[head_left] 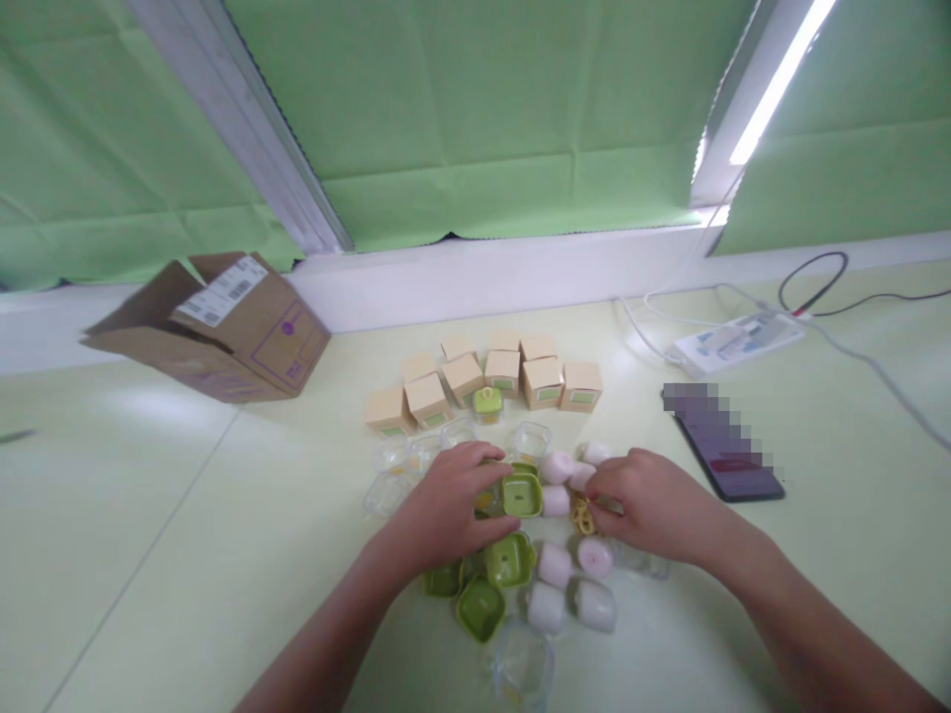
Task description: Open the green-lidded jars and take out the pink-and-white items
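Observation:
My left hand (446, 505) lies curled over a pile of small parts at the table's middle, its fingers wrapped round a green square lid (521, 494). My right hand (654, 505) is closed just to the right, its fingertips pinched at a small yellow ring-like piece (581, 514). Around the hands lie more green lids (479, 606), pale pink cylinders (554, 564) and clear plastic cups (531, 441). Behind them stand two rows of small beige boxes (542, 382), with one green-lidded assembled piece (488, 404) among them.
A brown cardboard carton (223, 327) lies on its side at the back left. A dark phone (732, 456) rests to the right of my hands. A white power strip (735, 342) with cables sits at the back right, by the green-curtained wall.

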A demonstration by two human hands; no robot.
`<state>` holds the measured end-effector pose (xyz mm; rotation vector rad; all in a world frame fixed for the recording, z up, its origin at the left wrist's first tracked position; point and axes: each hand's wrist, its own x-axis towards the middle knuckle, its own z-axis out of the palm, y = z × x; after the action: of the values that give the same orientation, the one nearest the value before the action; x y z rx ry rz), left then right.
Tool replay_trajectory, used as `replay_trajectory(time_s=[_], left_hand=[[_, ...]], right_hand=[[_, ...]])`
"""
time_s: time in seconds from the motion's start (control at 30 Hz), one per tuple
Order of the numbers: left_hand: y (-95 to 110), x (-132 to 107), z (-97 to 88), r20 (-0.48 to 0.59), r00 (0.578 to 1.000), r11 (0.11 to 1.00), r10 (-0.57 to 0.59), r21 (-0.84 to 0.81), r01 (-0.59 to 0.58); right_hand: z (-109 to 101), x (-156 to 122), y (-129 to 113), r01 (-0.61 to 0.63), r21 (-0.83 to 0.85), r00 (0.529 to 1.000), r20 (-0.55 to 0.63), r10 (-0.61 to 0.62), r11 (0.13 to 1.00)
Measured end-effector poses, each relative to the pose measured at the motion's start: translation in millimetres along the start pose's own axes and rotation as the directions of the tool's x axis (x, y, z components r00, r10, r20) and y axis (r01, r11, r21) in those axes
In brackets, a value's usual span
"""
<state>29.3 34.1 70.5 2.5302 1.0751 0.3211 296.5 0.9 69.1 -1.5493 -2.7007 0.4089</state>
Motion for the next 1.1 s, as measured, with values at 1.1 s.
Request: replay_trajectory(time_s=[1.1], left_hand=[[-1.7, -3.1, -6.6, 0.047, 0.998, 0.998, 0.052, 0.020, -0.053]], right_hand=[[4.2, 0.2, 0.2, 0.087, 0.076, 0.994, -0.078, -0.081, 0.993]])
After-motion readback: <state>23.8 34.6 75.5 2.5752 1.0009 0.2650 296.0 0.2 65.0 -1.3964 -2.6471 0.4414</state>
